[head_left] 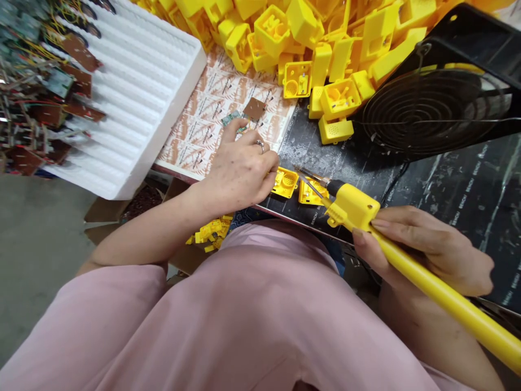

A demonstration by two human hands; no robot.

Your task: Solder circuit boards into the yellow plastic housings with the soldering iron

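My right hand [431, 244] is wrapped round a yellow soldering gun [356, 205] with a long yellow handle. Its metal tip and a thin feed tube point left, over a small open yellow plastic housing [311, 191]. Just left of that, a second yellow plastic housing [285, 182] lies open side up at the table edge. My left hand [246, 168], palm down with bent fingers, closes at this housing's left edge; its fingertips are partly hidden. Beyond the left hand's outer fingers lie a green circuit board [232, 118] and a brown board [254, 108].
Many yellow housings [272, 30] are heaped at the back. A black fan [427, 108] stands at the right. A white foam tray [134, 81] at the left carries wired circuit boards [36, 103]. Below the table edge, yellow parts [214, 232] lie in a box.
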